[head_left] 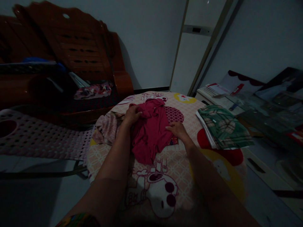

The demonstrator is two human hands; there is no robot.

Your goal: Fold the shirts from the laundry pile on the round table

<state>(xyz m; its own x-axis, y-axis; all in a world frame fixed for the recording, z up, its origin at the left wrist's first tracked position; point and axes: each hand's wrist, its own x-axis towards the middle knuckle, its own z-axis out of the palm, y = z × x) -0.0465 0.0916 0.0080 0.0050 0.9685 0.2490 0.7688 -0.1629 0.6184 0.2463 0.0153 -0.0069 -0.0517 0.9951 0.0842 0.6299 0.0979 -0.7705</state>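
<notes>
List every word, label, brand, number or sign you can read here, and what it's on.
No text reads clearly.
Tablecloth: letter-like print near the front, too dark to read.
Control panel on the tall white unit: markings too small.
Papers: too blurred.

A deep-pink, plain cloth garment (151, 130) lies loosely spread and rumpled on the covered round table (183, 160), a little left of its centre and mostly over its far half. Lengthwise creases run through the fabric; its far end bunches near the table's far edge, the near end tapering unevenly.
</notes>
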